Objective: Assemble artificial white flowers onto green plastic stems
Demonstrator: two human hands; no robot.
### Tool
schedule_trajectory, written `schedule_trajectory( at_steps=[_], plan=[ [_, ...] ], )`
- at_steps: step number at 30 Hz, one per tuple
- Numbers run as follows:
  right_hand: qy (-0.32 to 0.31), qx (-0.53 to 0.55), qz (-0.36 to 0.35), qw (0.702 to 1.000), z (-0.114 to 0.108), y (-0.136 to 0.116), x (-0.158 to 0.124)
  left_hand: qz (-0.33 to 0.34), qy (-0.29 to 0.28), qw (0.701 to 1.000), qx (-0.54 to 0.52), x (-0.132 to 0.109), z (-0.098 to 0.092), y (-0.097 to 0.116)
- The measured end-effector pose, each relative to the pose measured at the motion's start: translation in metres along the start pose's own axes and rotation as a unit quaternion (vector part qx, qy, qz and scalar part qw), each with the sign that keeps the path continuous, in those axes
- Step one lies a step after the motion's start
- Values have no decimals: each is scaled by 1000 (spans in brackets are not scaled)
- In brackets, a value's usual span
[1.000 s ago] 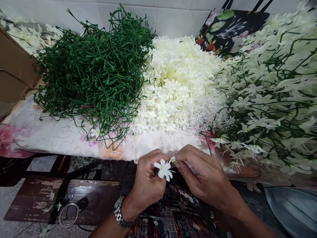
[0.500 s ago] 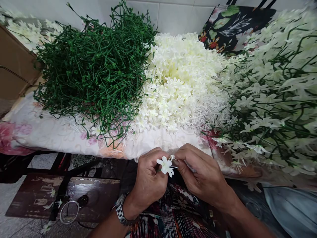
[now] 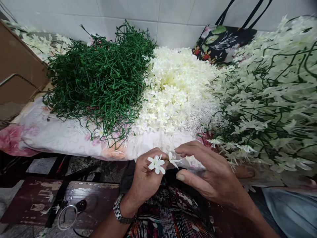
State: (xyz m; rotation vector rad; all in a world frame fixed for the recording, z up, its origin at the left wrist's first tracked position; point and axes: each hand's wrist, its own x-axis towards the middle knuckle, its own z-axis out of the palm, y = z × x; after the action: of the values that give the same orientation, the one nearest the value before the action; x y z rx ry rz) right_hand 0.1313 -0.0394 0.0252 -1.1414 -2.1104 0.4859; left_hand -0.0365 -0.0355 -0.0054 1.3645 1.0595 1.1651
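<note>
My left hand [image 3: 148, 177] is closed around the stem of an artificial flower spray, mostly hidden in the fist. Two white blossoms stick out of it: one flower [image 3: 156, 164] above the knuckles, another flower [image 3: 174, 160] to the right, facing my other hand. My right hand [image 3: 208, 170] is just right of that second blossom, thumb and fingers apart, with nothing in them. Ahead on the cloth lie a heap of loose white flower heads [image 3: 170, 89], white thread-like stamens [image 3: 206, 112] and a tangled pile of green plastic stems [image 3: 96, 79].
A large mound of white flowers on green stems [image 3: 269, 109] fills the right side. Behind it a floral bag [image 3: 223, 44] leans near the tiled wall [image 3: 138, 13]. A cardboard box [image 3: 21, 62] stands at left. Below the patterned tablecloth [image 3: 61, 138] is a brown wooden board [image 3: 94, 198].
My right hand has let go of the right blossom and opened, its thumb and fingers spreading apart. That blossom now shows more fully, and the left hand has shifted slightly left. The camera view has tilted up.
</note>
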Motion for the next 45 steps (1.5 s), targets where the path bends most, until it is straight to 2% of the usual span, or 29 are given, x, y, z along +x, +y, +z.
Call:
schedule_trajectory(
  at_steps=[4, 9, 12, 20, 36, 40, 45],
  plan=[
    [40, -26, -24, 999, -3, -1, -2, 46, -5, 999, 28, -1, 0, -1],
    [14, -43, -82, 996, 3, -2, 3, 105, -16, 991, 78, -2, 1, 0],
    [15, -61, -91, 994, 7, 0, 4, 123, -22, 987, 105, -1, 2, -1],
    [0, -61, -67, 996, 14, 9, 0, 149, -29, 978, 141, 4, 2, -8],
    [46, 53, -57, 996, 34, 19, -1, 140, -6, 976, 164, 7, 5, -16],
    [41, 58, -48, 996, 32, 20, -3, 139, -11, 976, 169, 8, 5, -15],
    [8, 90, 13, 996, 21, 17, -5, 165, 1, 974, 156, 5, 7, -16]
  ],
)
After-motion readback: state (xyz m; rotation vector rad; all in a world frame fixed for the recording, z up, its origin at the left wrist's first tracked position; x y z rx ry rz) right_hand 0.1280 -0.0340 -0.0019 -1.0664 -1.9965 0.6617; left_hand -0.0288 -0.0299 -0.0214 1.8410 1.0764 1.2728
